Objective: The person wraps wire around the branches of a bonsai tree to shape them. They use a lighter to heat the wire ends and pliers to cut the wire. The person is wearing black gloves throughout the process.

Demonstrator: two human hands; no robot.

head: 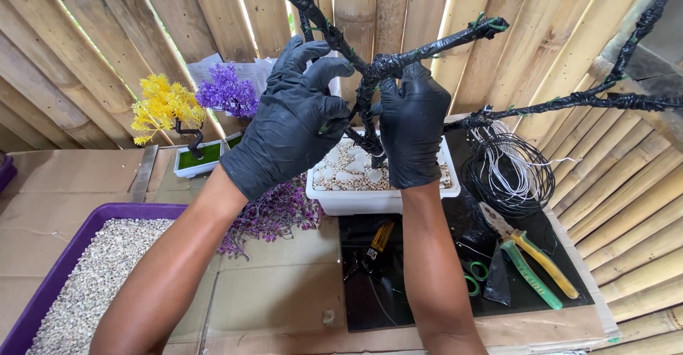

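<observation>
Both my hands wear black gloves. My left hand and my right hand grip the trunk of a bare model tree wrapped in black tape, its branches spreading up and to the right. The trunk stands in a white rectangular pot filled with pale pebbles. My fingers close around the trunk just below the fork of the branches.
A purple tray of fine gravel lies at lower left. Loose purple foliage lies beside the pot. Small yellow and purple model trees stand behind. A wire coil, green-yellow pliers and scissors lie on a black mat at right.
</observation>
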